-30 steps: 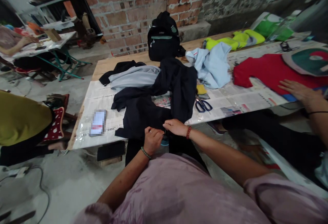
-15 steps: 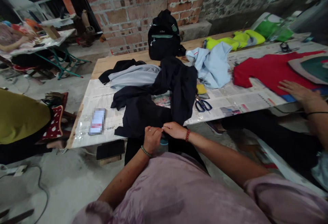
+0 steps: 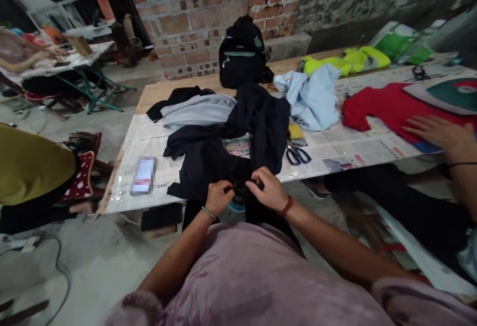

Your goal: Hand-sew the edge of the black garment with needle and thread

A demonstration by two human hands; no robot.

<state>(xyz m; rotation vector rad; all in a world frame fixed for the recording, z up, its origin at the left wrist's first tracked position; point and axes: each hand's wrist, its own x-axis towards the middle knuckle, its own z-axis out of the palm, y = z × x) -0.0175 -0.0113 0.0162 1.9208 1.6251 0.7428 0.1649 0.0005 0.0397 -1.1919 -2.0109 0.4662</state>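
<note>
A dark navy garment (image 3: 208, 164) lies bunched on the newspaper-covered table and hangs to its front edge. There my left hand (image 3: 219, 197) pinches a bit of the dark cloth, thumb against fingers. A short way to the right, my right hand (image 3: 269, 188) is closed on the same garment's edge. Between the two hands a small pale spot or thread shows on the cloth, too small to make out. Blue-handled scissors (image 3: 297, 155) rest beside the garment, near a yellow cloth piece (image 3: 295, 131).
A phone (image 3: 143, 176) lies at the table's left. Behind stand a black backpack (image 3: 242, 55) and a light blue garment (image 3: 313, 95). On the right, a co-worker's hand (image 3: 434, 129) rests on a red garment (image 3: 376, 105). Another person sits at far left.
My hands have moved apart from touching each other, the right one shifting right and up. The co-worker's hand remains on the red garment. The view has shifted slightly.
</note>
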